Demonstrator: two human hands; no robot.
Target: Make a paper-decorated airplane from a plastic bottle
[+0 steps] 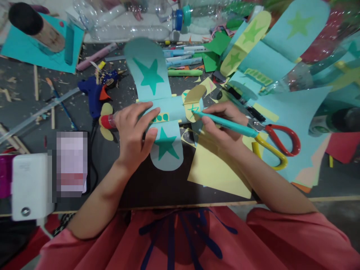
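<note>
A paper-covered bottle plane [171,110] lies across the dark table [157,187], with light blue wings bearing green stars, a red cap and a yellow tail. My left hand [135,129] rests on its body near the cap end, fingers curled over it. A teal pen [225,125] sits pinched in my right hand [222,125], its tip touching the yellow tail piece [194,103] where a small star is drawn.
Red and yellow scissors [275,144] lie right of my hand on blue and yellow paper sheets [219,168]. A blue glue gun [95,93] sits at the left. Markers, paper scraps, clear plastic bottles [135,22] and another paper plane [264,48] crowd the back.
</note>
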